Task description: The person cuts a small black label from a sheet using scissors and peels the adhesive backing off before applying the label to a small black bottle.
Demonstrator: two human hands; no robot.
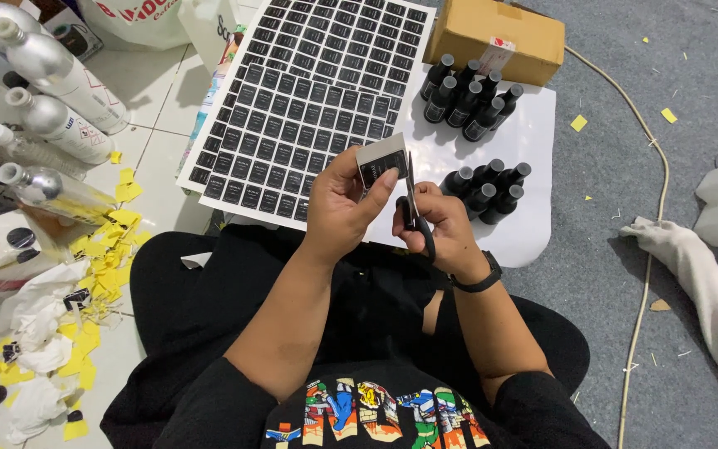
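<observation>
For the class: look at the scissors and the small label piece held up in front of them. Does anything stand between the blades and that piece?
Nothing visible does. The left hand pinches the label piece by its lower edge, and the scissors in the right hand rise right beside its right edge. The small black bottles stand farther off on the white sheet.

- Bright, even light came from overhead.
- The white sheet [533, 133] showed mild glare.
- Shadows were soft and short.
- Edges curved slightly; focus stayed sharp.
</observation>
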